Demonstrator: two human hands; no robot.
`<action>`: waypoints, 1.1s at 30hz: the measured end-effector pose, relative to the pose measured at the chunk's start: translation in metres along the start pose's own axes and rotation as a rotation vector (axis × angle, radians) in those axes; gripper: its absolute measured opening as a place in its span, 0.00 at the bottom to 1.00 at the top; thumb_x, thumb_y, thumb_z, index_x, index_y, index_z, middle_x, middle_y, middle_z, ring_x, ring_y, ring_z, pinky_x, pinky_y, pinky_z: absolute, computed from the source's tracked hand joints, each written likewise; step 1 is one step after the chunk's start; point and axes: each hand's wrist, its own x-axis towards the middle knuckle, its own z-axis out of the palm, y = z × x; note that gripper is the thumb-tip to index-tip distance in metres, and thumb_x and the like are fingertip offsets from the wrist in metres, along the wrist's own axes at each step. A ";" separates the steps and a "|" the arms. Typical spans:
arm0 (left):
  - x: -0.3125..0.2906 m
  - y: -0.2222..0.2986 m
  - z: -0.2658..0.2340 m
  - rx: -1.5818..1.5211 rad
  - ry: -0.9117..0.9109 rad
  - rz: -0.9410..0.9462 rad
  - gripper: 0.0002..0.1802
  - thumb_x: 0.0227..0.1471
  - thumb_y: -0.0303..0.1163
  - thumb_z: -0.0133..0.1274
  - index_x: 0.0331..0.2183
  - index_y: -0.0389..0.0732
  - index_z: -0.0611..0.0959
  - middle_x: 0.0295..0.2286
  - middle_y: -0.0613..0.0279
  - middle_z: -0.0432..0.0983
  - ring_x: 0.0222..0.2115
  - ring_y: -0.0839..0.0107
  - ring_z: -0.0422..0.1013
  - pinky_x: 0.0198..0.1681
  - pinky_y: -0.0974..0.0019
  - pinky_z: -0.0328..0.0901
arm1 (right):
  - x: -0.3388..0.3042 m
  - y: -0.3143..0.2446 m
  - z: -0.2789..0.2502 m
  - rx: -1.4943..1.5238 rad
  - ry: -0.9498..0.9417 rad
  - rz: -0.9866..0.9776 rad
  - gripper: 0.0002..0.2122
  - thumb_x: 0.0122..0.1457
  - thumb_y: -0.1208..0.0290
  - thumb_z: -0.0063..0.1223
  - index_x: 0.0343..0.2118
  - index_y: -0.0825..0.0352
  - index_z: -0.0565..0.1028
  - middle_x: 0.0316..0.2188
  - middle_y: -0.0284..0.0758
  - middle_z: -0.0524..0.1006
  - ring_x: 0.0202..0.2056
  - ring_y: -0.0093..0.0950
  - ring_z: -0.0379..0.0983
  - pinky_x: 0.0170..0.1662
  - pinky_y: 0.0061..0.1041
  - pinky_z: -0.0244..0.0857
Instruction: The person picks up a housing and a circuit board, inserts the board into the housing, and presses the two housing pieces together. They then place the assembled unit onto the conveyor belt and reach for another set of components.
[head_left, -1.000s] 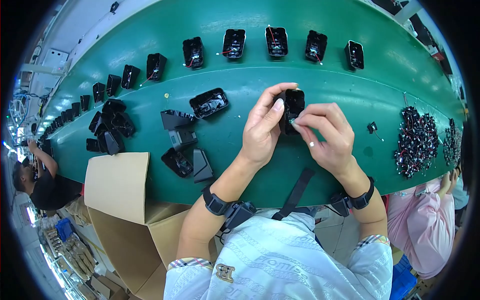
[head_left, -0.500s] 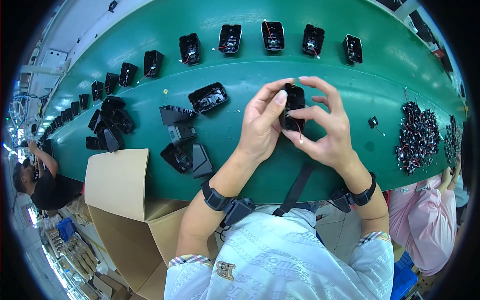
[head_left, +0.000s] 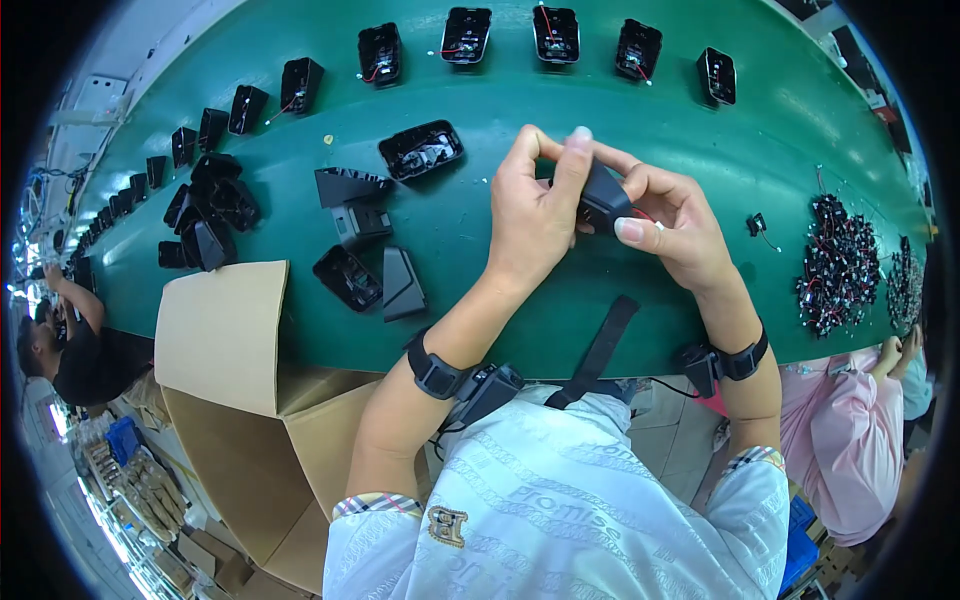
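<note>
Between both hands I hold a black plastic housing (head_left: 604,196), turned so its smooth outer side faces up. My left hand (head_left: 540,205) grips it from the left, thumb along its top edge. My right hand (head_left: 680,220) closes on the other side, its thumb at the lower corner. A bit of red wire shows beside the right thumb; the inside of the housing is hidden. To the left lie an open black housing (head_left: 421,150) and several loose ones, among them a wedge-shaped one (head_left: 402,284).
Housings with red wires, such as one (head_left: 467,36), line the green table's (head_left: 480,340) far side. A heap of small wired parts (head_left: 838,265) and a single part (head_left: 757,225) lie right. An open cardboard box (head_left: 222,335) stands lower left. People sit at both sides.
The housing in my hands has been turned over: its open inside faced up before, now its outer side does. My right fingers have come out of it and round its side.
</note>
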 end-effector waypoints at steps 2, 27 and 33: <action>0.005 -0.010 -0.003 0.055 0.064 0.212 0.20 0.65 0.42 0.56 0.30 0.34 0.75 0.32 0.57 0.74 0.22 0.79 0.73 0.17 0.72 0.67 | -0.002 0.004 0.000 0.022 -0.005 -0.051 0.10 0.55 0.66 0.68 0.32 0.66 0.77 0.66 0.53 0.64 0.64 0.39 0.65 0.66 0.40 0.58; -0.021 -0.002 0.023 0.548 -0.232 0.581 0.10 0.52 0.25 0.57 0.38 0.36 0.78 0.38 0.53 0.75 0.32 0.57 0.76 0.35 0.57 0.71 | -0.014 -0.081 -0.188 -1.660 0.380 -0.300 0.10 0.48 0.79 0.66 0.30 0.69 0.74 0.64 0.34 0.68 0.60 0.43 0.68 0.60 0.36 0.65; -0.021 -0.012 0.021 0.577 -0.250 0.494 0.09 0.52 0.24 0.57 0.37 0.37 0.78 0.38 0.54 0.74 0.33 0.57 0.76 0.36 0.55 0.71 | -0.009 -0.072 -0.216 -1.852 0.423 -0.224 0.08 0.46 0.80 0.65 0.29 0.68 0.77 0.63 0.32 0.69 0.60 0.39 0.66 0.57 0.37 0.67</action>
